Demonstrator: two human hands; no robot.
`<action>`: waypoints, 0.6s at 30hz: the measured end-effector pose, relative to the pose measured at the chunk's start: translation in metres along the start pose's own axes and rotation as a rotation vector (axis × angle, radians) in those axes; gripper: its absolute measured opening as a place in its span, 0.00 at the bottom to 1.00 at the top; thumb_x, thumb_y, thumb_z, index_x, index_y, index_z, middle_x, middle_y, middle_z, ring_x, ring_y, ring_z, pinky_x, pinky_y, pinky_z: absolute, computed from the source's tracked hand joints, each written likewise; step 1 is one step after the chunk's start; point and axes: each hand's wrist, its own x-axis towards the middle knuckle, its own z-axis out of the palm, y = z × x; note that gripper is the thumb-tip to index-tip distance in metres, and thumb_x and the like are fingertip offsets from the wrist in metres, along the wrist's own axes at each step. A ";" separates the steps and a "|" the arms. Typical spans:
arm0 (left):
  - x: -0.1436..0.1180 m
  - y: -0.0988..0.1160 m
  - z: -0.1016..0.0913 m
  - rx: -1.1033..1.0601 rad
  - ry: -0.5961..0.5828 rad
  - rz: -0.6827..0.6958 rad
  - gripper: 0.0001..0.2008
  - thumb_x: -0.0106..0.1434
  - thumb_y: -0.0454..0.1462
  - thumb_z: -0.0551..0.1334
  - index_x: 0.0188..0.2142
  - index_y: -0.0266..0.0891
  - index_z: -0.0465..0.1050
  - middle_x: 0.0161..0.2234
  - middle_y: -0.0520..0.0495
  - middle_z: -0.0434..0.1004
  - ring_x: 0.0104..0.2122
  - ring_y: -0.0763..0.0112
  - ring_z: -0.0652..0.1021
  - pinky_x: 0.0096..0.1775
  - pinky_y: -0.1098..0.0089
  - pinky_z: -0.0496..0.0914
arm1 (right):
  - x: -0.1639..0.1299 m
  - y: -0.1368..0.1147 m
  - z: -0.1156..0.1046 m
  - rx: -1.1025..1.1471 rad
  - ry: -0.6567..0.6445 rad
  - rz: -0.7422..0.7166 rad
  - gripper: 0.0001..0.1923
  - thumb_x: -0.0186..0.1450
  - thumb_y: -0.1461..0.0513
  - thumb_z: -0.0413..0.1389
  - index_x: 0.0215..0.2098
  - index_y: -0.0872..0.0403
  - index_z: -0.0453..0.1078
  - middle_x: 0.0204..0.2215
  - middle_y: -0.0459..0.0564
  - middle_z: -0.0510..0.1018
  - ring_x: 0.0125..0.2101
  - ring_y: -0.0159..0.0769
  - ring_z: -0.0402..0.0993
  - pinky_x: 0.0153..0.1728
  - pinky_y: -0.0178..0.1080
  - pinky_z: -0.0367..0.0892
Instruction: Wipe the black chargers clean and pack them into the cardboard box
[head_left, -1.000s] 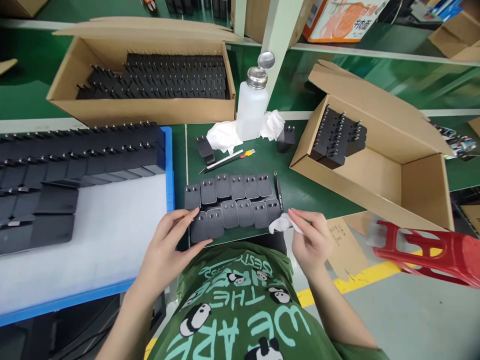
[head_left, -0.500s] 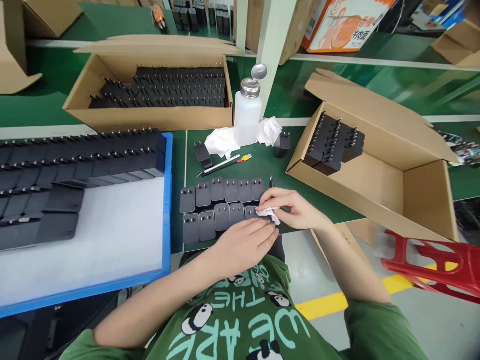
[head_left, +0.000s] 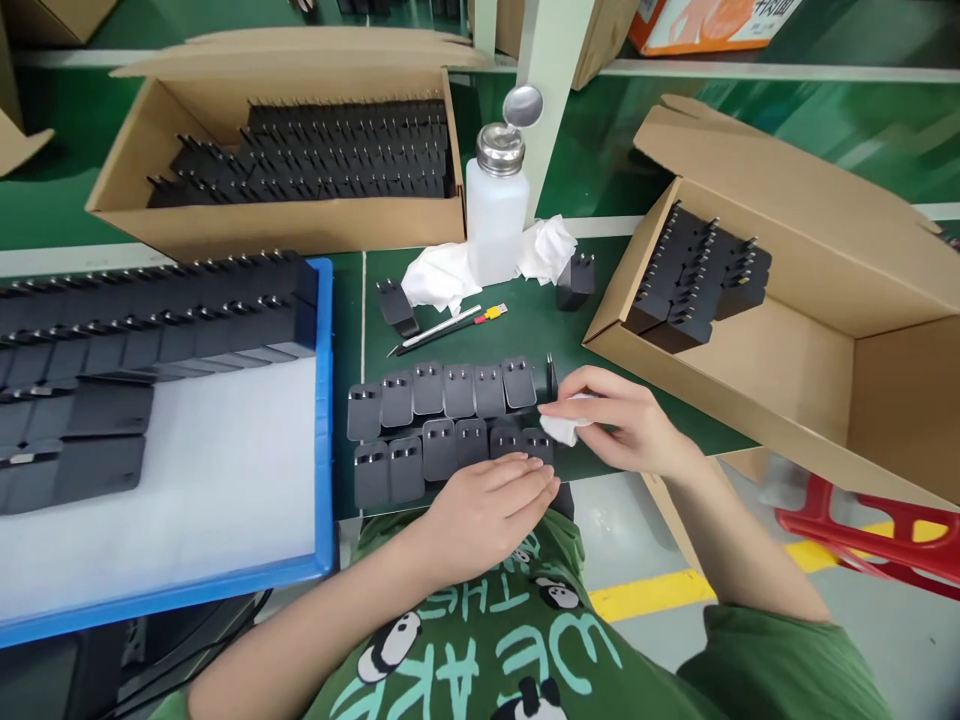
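Observation:
Two rows of black plug adapters, among them an adapter (head_left: 439, 452), lie prongs up on the green table. My left hand (head_left: 495, 510) rests with its fingers stretched out, touching the right end of the front row and partly covering those adapters. In my right hand (head_left: 626, 420) a crumpled white tissue (head_left: 564, 428) is pinched, just right of the rows. A dark, thin pointed tool (head_left: 551, 380) lies by the back row, close to my right fingers.
At left stands a blue-rimmed tray (head_left: 324, 420) of adapters. Behind are a carton (head_left: 300, 222) packed with adapters and a white pump bottle (head_left: 495, 215) with its lid up, beside wads of tissue (head_left: 442, 277). Another carton (head_left: 787, 375), at right, holds several adapters. A red stool (head_left: 862, 525) stands below.
My right hand has moved right with the tissue, off the front row's right end. My left hand stays about where it was. The camera view has shifted slightly.

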 end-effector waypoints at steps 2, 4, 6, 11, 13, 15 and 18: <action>0.000 0.000 0.000 -0.009 -0.004 -0.003 0.10 0.68 0.28 0.58 0.46 0.29 0.76 0.42 0.44 0.83 0.43 0.67 0.81 0.50 0.66 0.78 | 0.002 0.001 0.006 0.080 -0.004 -0.046 0.18 0.69 0.72 0.47 0.49 0.51 0.72 0.41 0.52 0.72 0.40 0.31 0.72 0.38 0.36 0.71; 0.000 0.000 -0.001 -0.017 -0.007 -0.013 0.09 0.68 0.28 0.58 0.46 0.28 0.75 0.42 0.44 0.83 0.43 0.66 0.81 0.50 0.66 0.78 | 0.004 0.004 0.009 0.110 -0.054 -0.096 0.16 0.70 0.71 0.48 0.47 0.51 0.73 0.40 0.52 0.72 0.40 0.31 0.72 0.39 0.36 0.71; 0.000 0.001 -0.002 -0.030 -0.016 -0.028 0.10 0.68 0.28 0.58 0.46 0.28 0.75 0.43 0.44 0.83 0.44 0.67 0.81 0.52 0.67 0.77 | 0.002 0.006 0.005 0.063 -0.090 -0.097 0.15 0.70 0.70 0.48 0.48 0.51 0.73 0.39 0.52 0.73 0.38 0.31 0.72 0.39 0.38 0.71; -0.002 0.001 0.002 -0.030 0.003 -0.036 0.10 0.69 0.28 0.57 0.46 0.30 0.75 0.43 0.46 0.83 0.44 0.70 0.81 0.52 0.68 0.77 | -0.011 -0.003 -0.005 -0.053 0.002 0.044 0.16 0.69 0.70 0.49 0.48 0.49 0.74 0.38 0.53 0.74 0.38 0.35 0.74 0.37 0.39 0.72; -0.002 0.001 0.006 -0.016 0.034 -0.023 0.09 0.69 0.29 0.58 0.44 0.30 0.76 0.42 0.47 0.83 0.43 0.70 0.81 0.52 0.69 0.77 | -0.016 -0.011 0.002 -0.016 0.088 0.074 0.20 0.68 0.71 0.49 0.51 0.47 0.73 0.40 0.52 0.74 0.39 0.35 0.75 0.37 0.38 0.73; -0.001 0.002 0.007 -0.012 0.044 -0.018 0.09 0.68 0.29 0.58 0.44 0.30 0.76 0.42 0.47 0.83 0.43 0.69 0.81 0.53 0.68 0.76 | -0.020 -0.018 0.008 -0.008 0.099 0.075 0.22 0.68 0.72 0.49 0.54 0.47 0.72 0.41 0.52 0.74 0.40 0.34 0.76 0.37 0.37 0.74; -0.002 0.003 -0.008 -0.051 -0.003 -0.049 0.09 0.69 0.30 0.58 0.46 0.30 0.75 0.46 0.46 0.82 0.45 0.67 0.80 0.56 0.65 0.74 | -0.027 -0.022 0.006 -0.128 0.122 0.112 0.23 0.65 0.75 0.50 0.51 0.48 0.73 0.41 0.52 0.76 0.40 0.35 0.77 0.38 0.38 0.74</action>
